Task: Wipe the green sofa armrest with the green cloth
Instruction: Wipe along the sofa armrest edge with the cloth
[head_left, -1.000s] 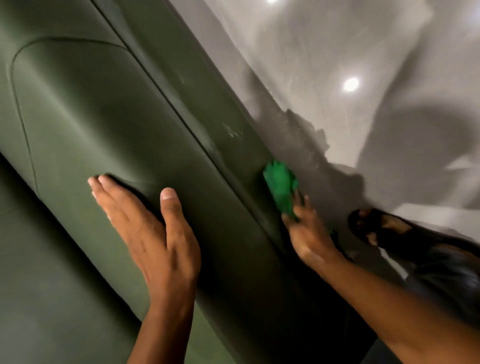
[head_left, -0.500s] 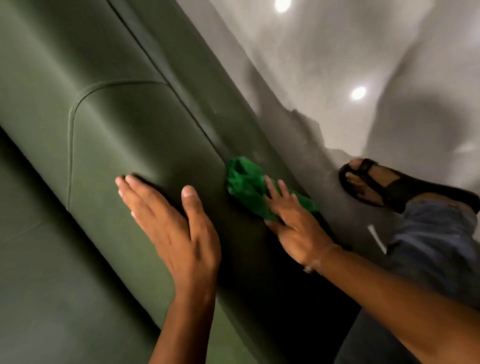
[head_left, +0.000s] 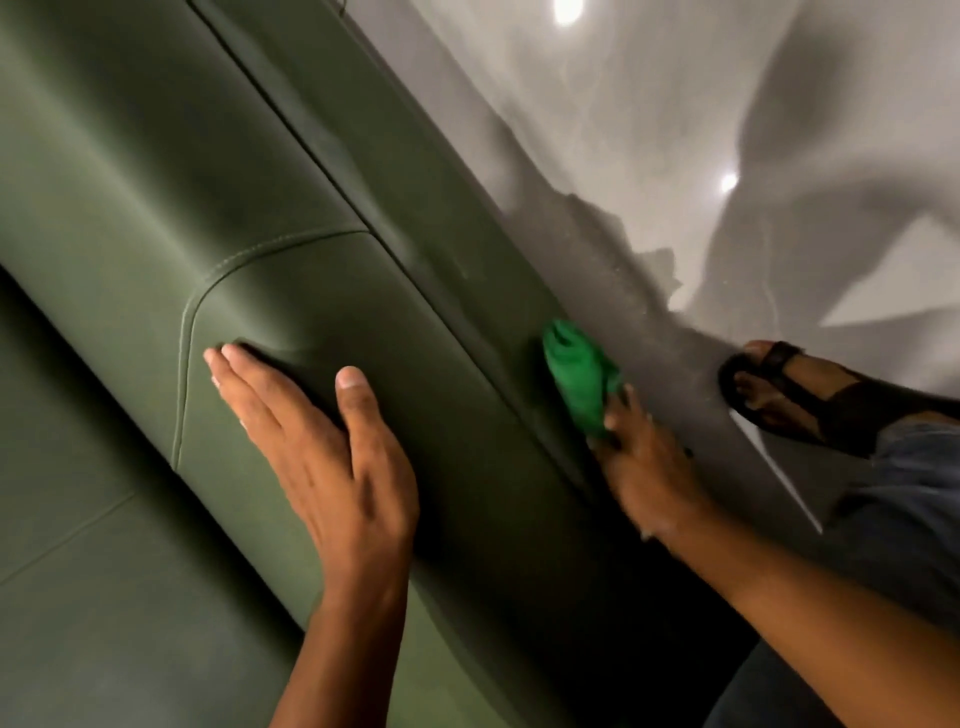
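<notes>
Nearest the camera, two bare forearms reach up from the bottom edge. The left hand (head_left: 332, 457) lies flat on the top of the green sofa armrest (head_left: 322, 312), palm down, its fingers (head_left: 244, 379) straight and together with the thumb spread to the side; it grips nothing and dents the padding slightly at the fingertips. The right hand (head_left: 644, 467) is down on the armrest's outer side, just past the long seam, blurred; its fingers (head_left: 621, 402) are curled and pressed onto the lower end of the green cloth (head_left: 579, 371), holding it against the upholstery. The cloth is bunched into a narrow wad and sticks out beyond the fingertips, touching the outer panel near where that panel meets the floor (head_left: 649, 130). Left of the armrest, the seat cushion (head_left: 78, 545) shows as a flatter green plane. To the right, a foot in a dark strapped sandal (head_left: 779, 395) stands on the glossy pale floor, with a denim-clad leg (head_left: 914, 467) above it. Farther off, the floor reflects two round ceiling lights and carries broad grey shadows.
</notes>
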